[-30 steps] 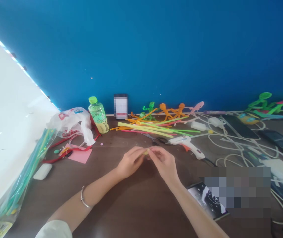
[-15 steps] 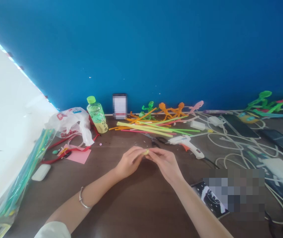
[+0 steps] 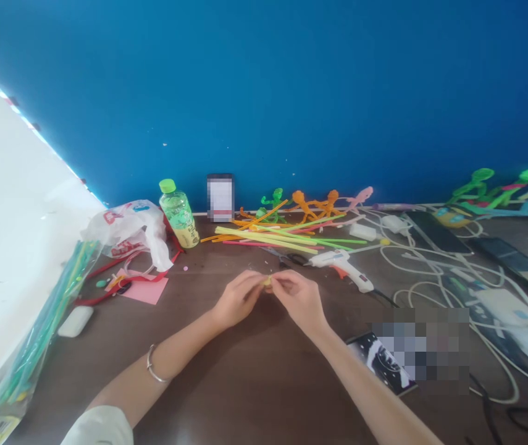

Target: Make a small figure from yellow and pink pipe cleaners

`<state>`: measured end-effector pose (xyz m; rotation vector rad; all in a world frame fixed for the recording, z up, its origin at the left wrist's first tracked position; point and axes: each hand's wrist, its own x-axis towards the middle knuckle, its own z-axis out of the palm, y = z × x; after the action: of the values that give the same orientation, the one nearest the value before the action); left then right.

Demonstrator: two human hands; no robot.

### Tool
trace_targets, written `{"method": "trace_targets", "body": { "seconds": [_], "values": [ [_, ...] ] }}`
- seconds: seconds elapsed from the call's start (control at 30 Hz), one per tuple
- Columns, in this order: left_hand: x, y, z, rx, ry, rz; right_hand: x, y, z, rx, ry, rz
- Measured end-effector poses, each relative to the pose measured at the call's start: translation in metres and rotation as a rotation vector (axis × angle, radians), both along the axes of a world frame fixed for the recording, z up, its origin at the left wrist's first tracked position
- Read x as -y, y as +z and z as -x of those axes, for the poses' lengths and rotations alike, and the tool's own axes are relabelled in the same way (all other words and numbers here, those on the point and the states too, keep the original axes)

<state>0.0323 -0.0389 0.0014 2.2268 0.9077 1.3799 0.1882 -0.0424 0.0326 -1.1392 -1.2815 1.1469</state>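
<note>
Over the middle of the table (image 3: 245, 395), the fingertips of my two hands meet around a small yellow piece (image 3: 267, 282). My left hand (image 3: 239, 300) pinches it from the left. From the other side, my right hand (image 3: 299, 301) grips it between thumb and fingers. Most of the piece is hidden by fingers, so its exact kind cannot be made out. Just beyond the hands lie dark-handled scissors (image 3: 297, 259) and a bundle of yellow, green, orange and pink pipe cleaners (image 3: 273, 237). A white glue gun (image 3: 344, 267) rests to the right.
Pipe-cleaner figures (image 3: 314, 205) stand along the blue wall, near a phone (image 3: 220, 199) and a green-capped bottle (image 3: 180, 216). At left are a plastic bag (image 3: 129, 225), pink paper (image 3: 147, 289) and packaged pipe cleaners (image 3: 41, 334). White cables (image 3: 430, 272) sprawl across the right.
The view has shifted slightly, so the table things appear a little further left. Both hands stay together on the yellow piece, with the fingers slightly repositioned.
</note>
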Motion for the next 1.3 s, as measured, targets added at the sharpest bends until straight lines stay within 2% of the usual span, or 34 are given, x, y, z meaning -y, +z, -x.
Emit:
{"method": "trace_targets", "body": {
  "seconds": [0.17, 0.27, 0.43, 0.7, 1.13, 1.3],
  "values": [
    [-0.001, 0.003, 0.0, 0.066, 0.058, 0.046, -0.02, 0.033, -0.01, 0.163, 0.283, 0.14],
    [-0.001, 0.004, 0.001, 0.089, 0.075, 0.061, -0.029, 0.046, -0.013, 0.222, 0.375, 0.188],
    [-0.002, 0.002, 0.004, 0.091, 0.074, 0.071, -0.032, 0.046, -0.009, 0.259, 0.377, 0.169],
    [-0.003, -0.001, 0.004, 0.128, 0.088, 0.125, -0.031, 0.041, -0.007, 0.356, 0.372, 0.045],
    [-0.001, -0.002, 0.004, 0.154, 0.147, 0.159, -0.025, 0.035, 0.005, 0.767, 0.24, -0.456],
    [-0.002, -0.002, 0.005, 0.157, 0.151, 0.138, -0.017, 0.031, 0.007, 0.726, 0.202, -0.573]
  ]
}}
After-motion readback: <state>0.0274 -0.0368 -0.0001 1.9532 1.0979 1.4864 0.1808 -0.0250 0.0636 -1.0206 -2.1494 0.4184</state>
